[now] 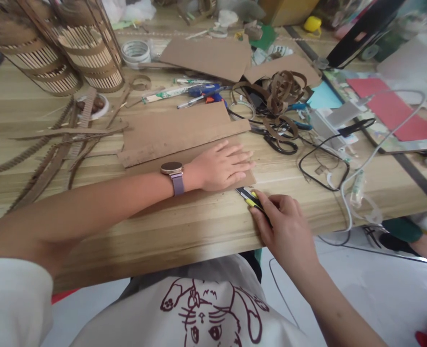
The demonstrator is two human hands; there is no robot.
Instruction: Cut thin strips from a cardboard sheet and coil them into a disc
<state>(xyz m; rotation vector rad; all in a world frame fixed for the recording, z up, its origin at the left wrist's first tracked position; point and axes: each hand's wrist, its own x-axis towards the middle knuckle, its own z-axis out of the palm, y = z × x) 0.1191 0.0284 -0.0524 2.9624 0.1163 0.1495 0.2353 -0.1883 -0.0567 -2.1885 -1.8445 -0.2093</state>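
Observation:
My left hand [225,166] lies flat with fingers spread on a piece of cardboard [248,178] near the front of the table. That piece is mostly covered by my hand and forearm. Just behind it lies a larger cardboard sheet [177,127] with a strip along its front edge. My right hand [285,221] is wrapped round a black and yellow utility knife [251,197]. The knife's tip is close to the right front corner of the cardboard under my left hand; whether it touches the edge I cannot tell.
Cardboard strips [54,159] lie on the left. Scissors [280,143], coiled brown strips [287,91] and pens [199,98] are behind the cardboard. A power strip [330,130] with cables sits right. Slatted cylinders [90,58] stand at the back left, beside tape rolls [136,53].

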